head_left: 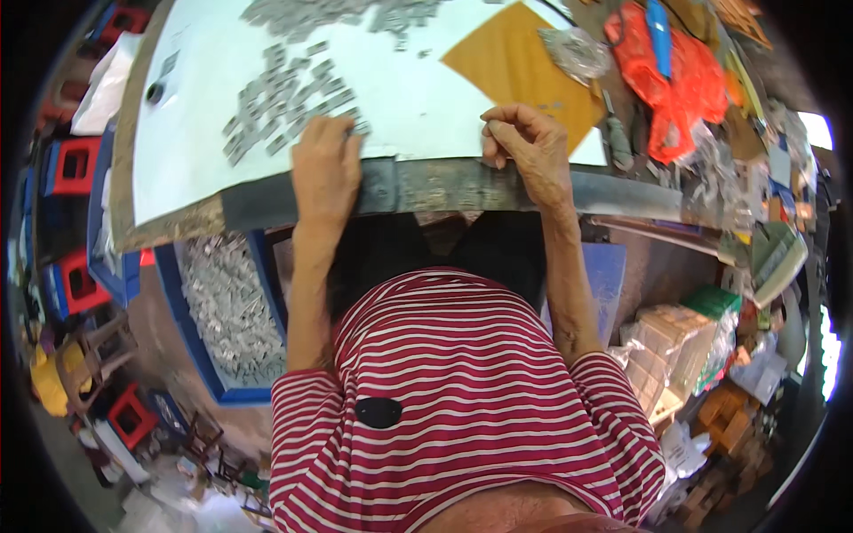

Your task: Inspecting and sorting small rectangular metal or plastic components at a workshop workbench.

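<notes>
My left hand rests at the near edge of the white sheet, beside a spread of small flat grey pieces. Its fingers are bent and drawn together at the near right side of that spread; what they hold, if anything, is hidden. Off to the right, my right hand is at the table edge, thumb and forefinger pinched together. Whatever sits in that pinch is too small to make out. A larger heap of similar grey pieces lies at the far side of the sheet.
A brown cardboard sheet lies right of centre, with a clear plastic bag on it. Farther right is a red plastic bag with a blue-handled tool. Below the table's left side stands a blue bin of silvery pieces.
</notes>
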A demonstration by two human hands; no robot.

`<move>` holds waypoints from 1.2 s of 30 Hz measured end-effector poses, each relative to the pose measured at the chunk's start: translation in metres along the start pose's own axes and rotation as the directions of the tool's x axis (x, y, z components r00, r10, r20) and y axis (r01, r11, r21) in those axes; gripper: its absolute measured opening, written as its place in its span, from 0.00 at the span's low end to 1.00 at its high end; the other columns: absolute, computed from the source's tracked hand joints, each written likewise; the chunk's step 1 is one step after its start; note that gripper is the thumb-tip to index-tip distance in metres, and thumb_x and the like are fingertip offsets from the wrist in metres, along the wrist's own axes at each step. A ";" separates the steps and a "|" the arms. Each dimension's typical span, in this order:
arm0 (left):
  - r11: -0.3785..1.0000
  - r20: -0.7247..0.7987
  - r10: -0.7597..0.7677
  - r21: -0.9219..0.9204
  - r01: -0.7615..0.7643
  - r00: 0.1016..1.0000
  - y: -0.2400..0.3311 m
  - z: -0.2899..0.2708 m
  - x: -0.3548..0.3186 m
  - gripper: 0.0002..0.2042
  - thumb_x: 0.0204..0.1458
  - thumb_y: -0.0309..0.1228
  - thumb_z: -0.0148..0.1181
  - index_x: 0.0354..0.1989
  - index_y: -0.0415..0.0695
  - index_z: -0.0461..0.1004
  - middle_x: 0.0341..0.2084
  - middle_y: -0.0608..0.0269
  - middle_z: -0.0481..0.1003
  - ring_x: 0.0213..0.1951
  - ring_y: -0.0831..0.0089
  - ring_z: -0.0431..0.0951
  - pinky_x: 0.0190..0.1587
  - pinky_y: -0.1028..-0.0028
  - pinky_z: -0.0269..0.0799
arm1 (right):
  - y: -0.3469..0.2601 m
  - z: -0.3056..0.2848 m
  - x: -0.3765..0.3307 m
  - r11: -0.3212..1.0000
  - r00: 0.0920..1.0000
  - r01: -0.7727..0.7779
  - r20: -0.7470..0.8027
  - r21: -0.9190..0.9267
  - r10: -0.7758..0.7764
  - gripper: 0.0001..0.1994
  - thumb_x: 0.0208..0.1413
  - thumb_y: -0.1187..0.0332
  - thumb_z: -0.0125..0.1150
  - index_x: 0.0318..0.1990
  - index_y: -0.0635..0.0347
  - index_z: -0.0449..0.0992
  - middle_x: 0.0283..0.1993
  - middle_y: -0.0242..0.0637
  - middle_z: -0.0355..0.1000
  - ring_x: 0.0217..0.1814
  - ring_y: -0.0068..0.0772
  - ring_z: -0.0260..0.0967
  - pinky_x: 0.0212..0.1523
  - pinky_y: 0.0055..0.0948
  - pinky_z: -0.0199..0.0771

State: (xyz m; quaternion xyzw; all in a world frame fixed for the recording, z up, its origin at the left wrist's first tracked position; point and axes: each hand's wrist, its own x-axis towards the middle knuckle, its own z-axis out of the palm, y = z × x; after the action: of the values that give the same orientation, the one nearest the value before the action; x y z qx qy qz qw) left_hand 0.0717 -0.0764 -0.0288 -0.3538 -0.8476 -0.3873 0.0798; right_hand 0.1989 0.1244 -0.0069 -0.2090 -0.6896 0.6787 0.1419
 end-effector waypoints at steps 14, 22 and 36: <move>0.997 -0.028 -0.014 0.073 0.016 1.000 0.001 -0.009 0.001 0.06 0.42 0.21 0.56 0.30 0.36 0.72 0.26 0.53 0.71 0.28 0.59 0.72 0.30 0.68 0.66 | 0.024 -0.093 0.017 0.870 0.938 0.061 -0.270 -0.489 -0.217 0.06 0.49 0.74 0.52 0.32 0.67 0.71 0.19 0.34 0.66 0.20 0.22 0.64 0.21 0.23 0.64; 0.997 -0.029 -0.028 0.070 0.030 0.999 0.002 -0.009 0.001 0.06 0.42 0.21 0.56 0.31 0.36 0.72 0.27 0.53 0.70 0.29 0.59 0.71 0.32 0.68 0.66 | 0.022 -0.100 0.033 0.620 0.928 0.280 0.041 -0.733 -0.371 0.06 0.48 0.74 0.54 0.34 0.65 0.70 0.27 0.35 0.66 0.28 0.23 0.64 0.32 0.22 0.65; 1.000 -0.161 0.023 0.022 -0.020 0.987 0.015 -0.006 0.002 0.07 0.41 0.20 0.56 0.31 0.39 0.71 0.29 0.54 0.69 0.35 0.57 0.69 0.38 0.66 0.63 | 0.009 -0.097 0.035 0.526 0.938 0.303 0.150 -0.795 -0.312 0.05 0.48 0.74 0.50 0.32 0.64 0.64 0.30 0.46 0.64 0.35 0.49 0.65 0.36 0.38 0.64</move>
State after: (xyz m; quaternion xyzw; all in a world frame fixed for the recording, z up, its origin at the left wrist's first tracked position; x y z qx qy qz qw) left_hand 0.0799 -0.0732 -0.0146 -0.3296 -0.8384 -0.4051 0.1562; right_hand 0.2160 0.2257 -0.0154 -0.1292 -0.9465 0.2536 0.1522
